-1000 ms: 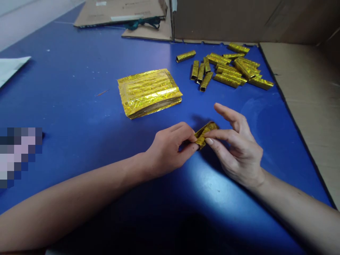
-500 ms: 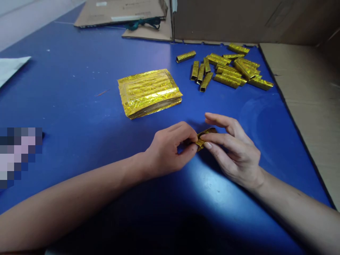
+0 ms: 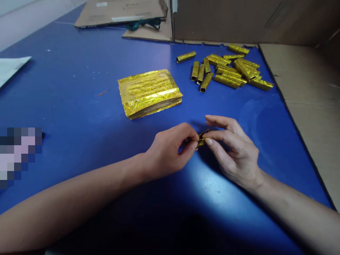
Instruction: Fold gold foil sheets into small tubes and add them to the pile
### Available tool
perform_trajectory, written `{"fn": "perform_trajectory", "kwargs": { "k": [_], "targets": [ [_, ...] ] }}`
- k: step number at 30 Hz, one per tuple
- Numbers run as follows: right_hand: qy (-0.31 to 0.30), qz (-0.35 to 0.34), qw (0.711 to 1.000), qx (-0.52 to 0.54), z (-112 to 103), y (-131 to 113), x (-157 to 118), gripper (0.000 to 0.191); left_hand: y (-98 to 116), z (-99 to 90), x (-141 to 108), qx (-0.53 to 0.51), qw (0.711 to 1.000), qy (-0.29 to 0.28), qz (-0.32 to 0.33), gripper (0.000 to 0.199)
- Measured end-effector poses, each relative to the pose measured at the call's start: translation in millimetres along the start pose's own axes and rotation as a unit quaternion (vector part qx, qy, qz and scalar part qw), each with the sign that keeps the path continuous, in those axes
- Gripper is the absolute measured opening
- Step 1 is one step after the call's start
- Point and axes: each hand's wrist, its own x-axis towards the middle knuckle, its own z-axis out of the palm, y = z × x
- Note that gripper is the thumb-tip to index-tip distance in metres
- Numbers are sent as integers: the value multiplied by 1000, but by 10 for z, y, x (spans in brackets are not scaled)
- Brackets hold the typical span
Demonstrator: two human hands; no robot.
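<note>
Between my two hands is a small gold foil piece (image 3: 202, 141), partly folded and mostly hidden by fingers. My left hand (image 3: 172, 148) pinches its left end between thumb and fingers. The thumb and index finger of my right hand (image 3: 236, 152) grip its right side, with another finger stretched out above. A stack of flat gold foil sheets (image 3: 150, 92) lies beyond my left hand. Farther back on the right, several folded gold tubes (image 3: 227, 80) are heaped together, and a single gold tube (image 3: 186, 57) rests left of them.
The blue table (image 3: 66, 95) carries flattened cardboard (image 3: 119, 12) with a dark green ribbon (image 3: 145, 24) at the back. A cardboard wall (image 3: 225, 21) rises behind the tubes. White paper (image 3: 12, 69) and a pixelated object (image 3: 18, 156) lie at the left.
The gold piece looks more folded and narrower between my fingertips. My right index finger has shifted slightly to its edge. The stack and the tubes have not moved.
</note>
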Motion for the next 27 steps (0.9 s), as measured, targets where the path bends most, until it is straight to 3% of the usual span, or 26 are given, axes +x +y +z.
{"fn": "perform_trajectory", "kwargs": {
  "k": [6, 10, 16, 27],
  "targets": [
    [-2, 1, 1000, -4, 3, -1, 5, 12, -1, 23, -21, -46, 999, 7, -18, 19],
    [-15, 1, 1000, -4, 5, -2, 19, 12, 4, 24, -9, -18, 1000, -1, -6, 28],
    [-17, -5, 1000, -12, 0, -19, 27, 10, 4, 22, 9, 11, 1000, 6, 9, 23],
    [16, -5, 1000, -9, 9, -1, 8, 13, 1, -6, 43, -31, 996, -33, -78, 4]
  ]
}}
